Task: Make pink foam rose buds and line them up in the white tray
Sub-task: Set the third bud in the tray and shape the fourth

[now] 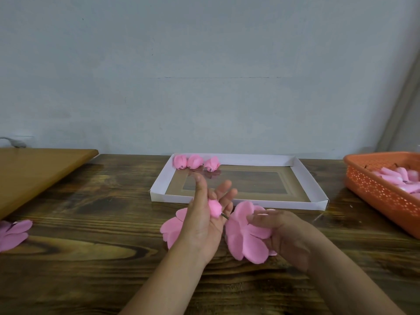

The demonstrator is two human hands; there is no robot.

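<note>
At nine o'clock, a loose pile of pink petals (14,234) lies on the dark wooden table (91,246), cut off by the frame's left edge; above it a lighter wooden board (38,169) is likewise clipped. Near centre, the left hand (204,223) is raised with palm toward the camera, fingers spread apart, a small pink foam core (214,208) resting against them with a thin wire stem (224,215) pointing toward three o'clock. Behind that hand another petal piece (171,230) is mostly hidden. Just right of it, the right hand (284,233) pinches a pink petal flower (245,235); its fingertips are closed on the petals, partly covered by them. At twelve o'clock sits the white tray (311,178), with three finished rose buds (196,161) lined up in its far left corner. At three o'clock an orange basket (375,189), cropped by the right edge, holds more pink pieces (400,178), too blurred to identify.
</note>
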